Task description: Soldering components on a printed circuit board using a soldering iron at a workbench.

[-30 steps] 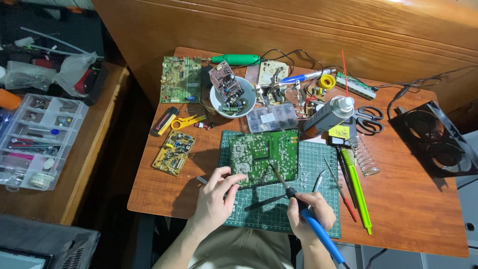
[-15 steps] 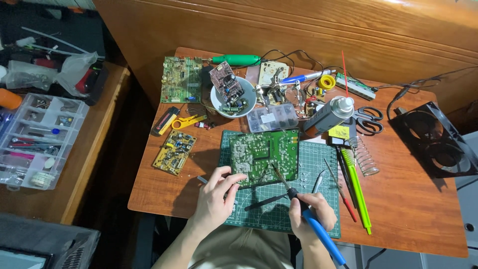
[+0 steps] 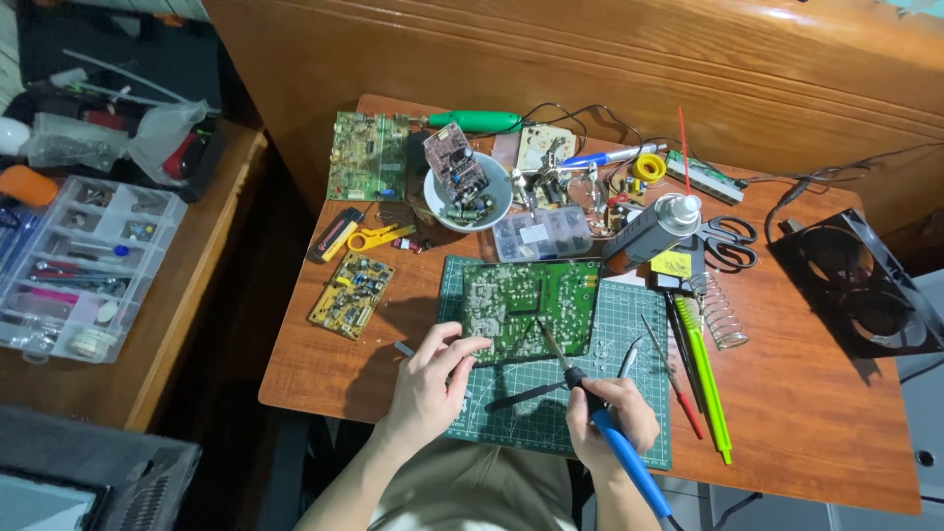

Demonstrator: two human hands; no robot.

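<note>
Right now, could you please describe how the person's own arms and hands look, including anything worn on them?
Both forearms are bare to the frame's edge, with no sleeves showing. The left hand and right hand are ungloved; no rings, watch or markings are visible from this head view.

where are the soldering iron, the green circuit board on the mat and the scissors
soldering iron (image 3: 618, 444), head view, on its blue handle
green circuit board (image 3: 531, 305), head view, middle of its solder side
scissors (image 3: 730, 244), head view, on the black handles
</note>
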